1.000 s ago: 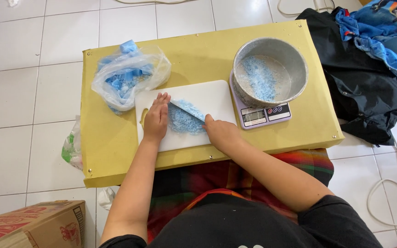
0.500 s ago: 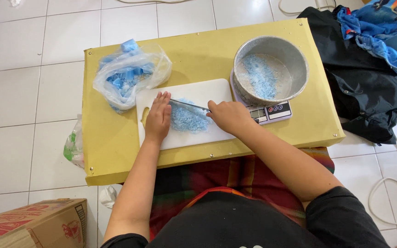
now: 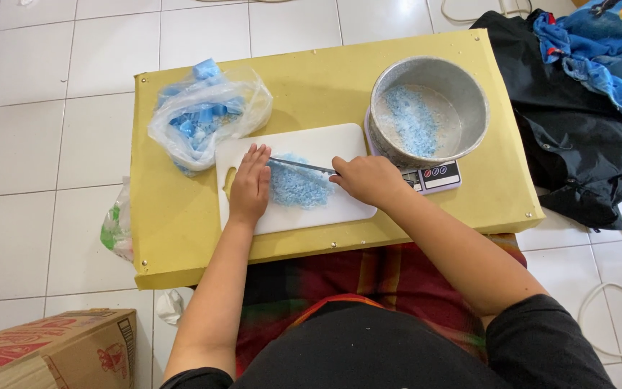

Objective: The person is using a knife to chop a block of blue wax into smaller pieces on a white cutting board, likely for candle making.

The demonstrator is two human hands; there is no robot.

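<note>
One metal pan (image 3: 430, 108) on one scale (image 3: 437, 175) holds blue crumbs; one clear bag (image 3: 206, 115) left of the cutting board (image 3: 325, 209) holds blue pieces. On the board lies one blue heap (image 3: 298, 186). The left hand (image 3: 250, 184) rests flat, fingers open, beside the heap. The right hand (image 3: 368, 179) grips one knife (image 3: 300, 166), now further right than before. The worktop (image 3: 181, 230) is yellow.

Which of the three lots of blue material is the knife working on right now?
The chopped pile on the white cutting board, between both hands; the others sit in the plastic bag and the metal pan.
</note>
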